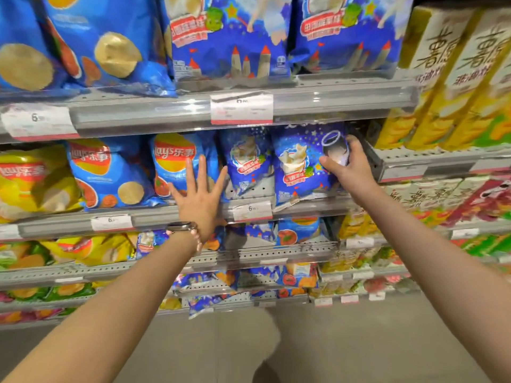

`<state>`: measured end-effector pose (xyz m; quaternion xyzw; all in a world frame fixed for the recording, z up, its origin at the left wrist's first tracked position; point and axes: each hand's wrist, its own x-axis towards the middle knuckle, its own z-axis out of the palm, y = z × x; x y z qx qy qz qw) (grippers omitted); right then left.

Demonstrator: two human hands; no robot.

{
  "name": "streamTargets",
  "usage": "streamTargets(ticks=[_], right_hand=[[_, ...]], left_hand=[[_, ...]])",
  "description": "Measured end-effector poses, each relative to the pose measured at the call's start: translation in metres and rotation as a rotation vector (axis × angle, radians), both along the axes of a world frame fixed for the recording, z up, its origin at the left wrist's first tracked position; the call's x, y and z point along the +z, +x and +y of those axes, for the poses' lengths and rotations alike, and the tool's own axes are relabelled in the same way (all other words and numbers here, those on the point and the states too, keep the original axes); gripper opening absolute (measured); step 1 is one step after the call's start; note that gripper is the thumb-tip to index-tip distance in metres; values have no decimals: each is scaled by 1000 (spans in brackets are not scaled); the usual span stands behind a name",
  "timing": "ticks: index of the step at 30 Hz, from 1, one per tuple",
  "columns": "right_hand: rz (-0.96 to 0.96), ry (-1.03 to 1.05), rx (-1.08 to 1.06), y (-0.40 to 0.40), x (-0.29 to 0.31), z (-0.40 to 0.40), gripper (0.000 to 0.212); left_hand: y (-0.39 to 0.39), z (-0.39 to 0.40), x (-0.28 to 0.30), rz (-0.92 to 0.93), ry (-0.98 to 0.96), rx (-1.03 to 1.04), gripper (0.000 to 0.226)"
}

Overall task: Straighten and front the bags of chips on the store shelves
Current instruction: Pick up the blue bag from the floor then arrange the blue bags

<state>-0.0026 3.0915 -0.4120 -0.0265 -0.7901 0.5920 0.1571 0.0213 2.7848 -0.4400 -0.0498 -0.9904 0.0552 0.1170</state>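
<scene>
On the middle shelf (154, 219) two dark blue castle-print chip bags stand side by side. My right hand (347, 164) grips the right one (298, 167) by its right edge, thumb on the front and fingers curled behind. The left castle bag (247, 161) leans a little behind it. My left hand (200, 194) is spread flat with straight fingers, its palm over the lower right corner of a light blue Lay's bag (172, 167). Another light blue Lay's bag (106, 178) and a yellow Lay's bag (30, 183) stand further left.
The shelf above (171, 111) carries larger blue bags behind a clear rail with price tags. Yellow and green boxed snacks (448, 78) fill the section on the right. Lower shelves (276, 252) hold more blue and yellow bags. Grey floor lies below.
</scene>
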Motion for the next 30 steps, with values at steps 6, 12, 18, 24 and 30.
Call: streamTargets(ticks=[6,12,18,24,30], right_hand=[[167,161,-250,19,-9,-28,74],[184,322,-243,41,-19,-54,99],[161,334,-289,38,-22,-58,102],[127,382,-349,32,-21,-65,96],[352,372,-380,49,-35,-66,78]], left_hand=[[-1,-1,-9,74,-29,-27,97],[-2,-11,-18,115,-16,-67,109],[0,-15,-20,158,23,-119,116],[10,-21,-26,258,133,-270,108],[33,-21,-59,299,345,-419,94]])
